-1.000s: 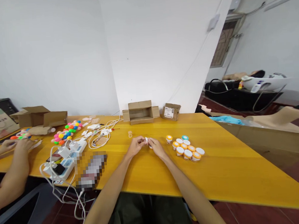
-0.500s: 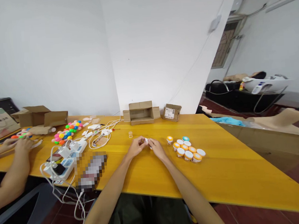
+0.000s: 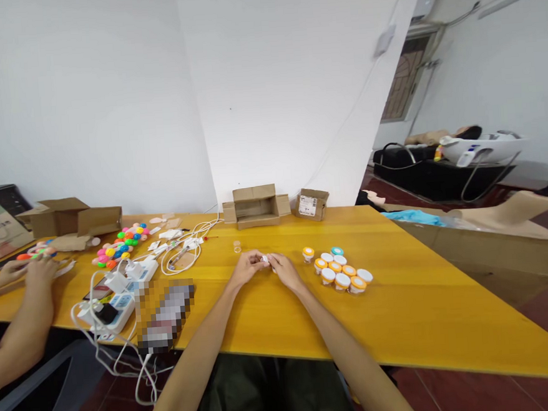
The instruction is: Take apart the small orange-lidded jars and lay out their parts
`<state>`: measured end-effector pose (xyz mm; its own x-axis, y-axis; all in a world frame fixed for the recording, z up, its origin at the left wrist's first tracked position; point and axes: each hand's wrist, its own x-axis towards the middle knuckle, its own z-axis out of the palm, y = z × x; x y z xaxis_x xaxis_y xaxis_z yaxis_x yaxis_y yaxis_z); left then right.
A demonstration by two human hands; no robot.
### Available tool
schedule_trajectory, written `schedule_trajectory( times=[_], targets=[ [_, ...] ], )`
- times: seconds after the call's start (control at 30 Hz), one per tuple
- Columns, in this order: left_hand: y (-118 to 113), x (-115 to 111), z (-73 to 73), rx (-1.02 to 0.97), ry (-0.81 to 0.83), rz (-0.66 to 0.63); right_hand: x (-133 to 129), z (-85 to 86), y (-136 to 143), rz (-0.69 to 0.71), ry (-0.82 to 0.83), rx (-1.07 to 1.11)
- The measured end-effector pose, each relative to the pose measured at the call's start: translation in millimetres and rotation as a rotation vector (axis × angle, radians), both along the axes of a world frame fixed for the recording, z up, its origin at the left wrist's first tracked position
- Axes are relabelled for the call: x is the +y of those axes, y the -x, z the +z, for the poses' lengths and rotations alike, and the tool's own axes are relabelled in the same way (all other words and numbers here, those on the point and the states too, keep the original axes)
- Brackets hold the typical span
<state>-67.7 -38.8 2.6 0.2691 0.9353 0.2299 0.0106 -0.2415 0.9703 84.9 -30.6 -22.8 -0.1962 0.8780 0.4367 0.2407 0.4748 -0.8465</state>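
The fingertips of the left hand (image 3: 247, 267) and right hand (image 3: 283, 269) close around a small whitish item (image 3: 264, 259), pinched between them just above the table (image 3: 418, 320); its exact shape is too small to tell. Just beyond the left hand stands a small clear cup (image 3: 237, 246). To the right of the right hand sits a cluster of jars (image 3: 342, 280) with orange, white and teal lids. Farther back, near the wall, are an open cardboard box (image 3: 256, 207) and a smaller carton (image 3: 311, 205). Leftward lie a phone (image 3: 169, 316), a power strip (image 3: 125, 297) and colourful balls (image 3: 121, 244).
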Motion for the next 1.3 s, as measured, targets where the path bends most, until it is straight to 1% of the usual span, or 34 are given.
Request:
schedule_trajectory(
  times=[0.1,0.27,0.4,0.73,1.13,1.3],
  targets=[
    [0,-2,2.3,-0.011,0.011,-0.001,2,-2.2,0,0.010,-0.002,0.002],
    [1,-3,5.3,-0.011,0.047,-0.038,6,-6.1,-2,0.068,0.037,-0.011],
    [1,-3,6.5,-0.023,0.057,-0.048,8,-6.5,-3,0.094,0.052,-0.009],
    [1,-6,8.9,-0.054,0.107,-0.041,4,-4.7,-1,0.082,0.056,0.011],
    [-1,-5,7.1,-0.042,0.093,-0.002,-1,3.9,-1,0.079,0.043,-0.022],
    [2,-1,1.6,-0.001,0.058,0.018,-3,7.2,-2,0.084,0.034,-0.031]
  ],
)
